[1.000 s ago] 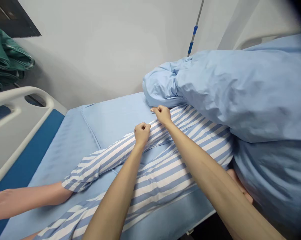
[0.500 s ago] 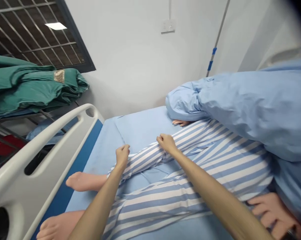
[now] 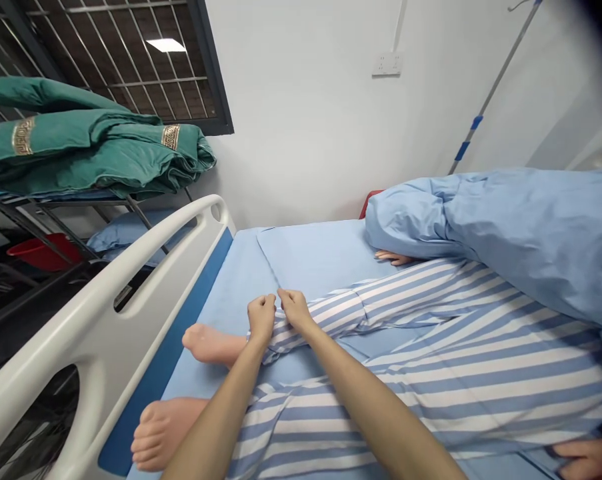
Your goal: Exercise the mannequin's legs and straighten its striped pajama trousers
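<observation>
A figure lies on the bed in blue-and-white striped trousers (image 3: 431, 373). My left hand (image 3: 262, 317) is closed at the lower end of the far trouser leg, just above the ankle. Close beside it, my right hand (image 3: 294, 310) is closed on the same striped leg, a little nearer the knee. Fabric appears gripped in both hands, though the fingertips are partly hidden. The figure's far bare foot (image 3: 211, 343) sticks out past the hem, and the near bare foot (image 3: 165, 433) lies below my left forearm.
A white footboard (image 3: 105, 293) borders the blue bed sheet (image 3: 315, 247) on the left. Behind it, green folded covers (image 3: 105, 147) rest on a rack above a red basin (image 3: 45, 252). Blue bedding or clothing (image 3: 521, 213) covers the figure's upper part. A metal pole (image 3: 501, 80) stands by the wall.
My right hand has moved down the trouser leg from near the knee and now sits close beside my left hand. The view has shifted left, showing more of the rack.
</observation>
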### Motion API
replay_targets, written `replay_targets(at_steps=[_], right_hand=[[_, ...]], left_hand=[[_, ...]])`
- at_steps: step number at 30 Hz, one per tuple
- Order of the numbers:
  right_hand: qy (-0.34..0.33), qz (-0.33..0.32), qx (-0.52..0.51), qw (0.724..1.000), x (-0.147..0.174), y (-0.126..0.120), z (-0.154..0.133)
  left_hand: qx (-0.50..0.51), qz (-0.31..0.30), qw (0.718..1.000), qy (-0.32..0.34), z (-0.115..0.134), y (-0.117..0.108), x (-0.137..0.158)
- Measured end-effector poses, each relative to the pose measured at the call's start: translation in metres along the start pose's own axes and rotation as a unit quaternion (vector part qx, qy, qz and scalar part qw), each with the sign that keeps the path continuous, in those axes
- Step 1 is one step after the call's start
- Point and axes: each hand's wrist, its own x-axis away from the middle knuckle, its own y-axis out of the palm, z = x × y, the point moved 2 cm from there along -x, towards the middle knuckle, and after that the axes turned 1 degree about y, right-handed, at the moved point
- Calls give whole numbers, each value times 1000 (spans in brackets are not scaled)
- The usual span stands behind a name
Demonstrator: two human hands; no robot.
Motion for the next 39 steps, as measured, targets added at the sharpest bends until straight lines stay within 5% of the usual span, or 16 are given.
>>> replay_targets(at_steps=[3,7,13,22,30,35,39], right_hand=[[26,17,-44,999,-9,-15,-4],[-20,34,-18,999,-17,-46,-11],[16,1,13,1000,-21,-82,12],[-4,61,43,997,-15,-123,15],[-40,124,82,988,-29,-164,15],[-9,87,104,991,-36,-180,24],[-28,124,75,989,-41,-192,24]], left_hand=[[26,-23,999,-4,2,14,4],[48,-33,998,-18,7,26,9],[115,-77,990,-19,33,43,6],[69,-89,994,8,28,88,25],[16,-151,985,87,58,125,37],[10,-185,981,66,61,144,47],[14,-152,986,68,65,156,48]])
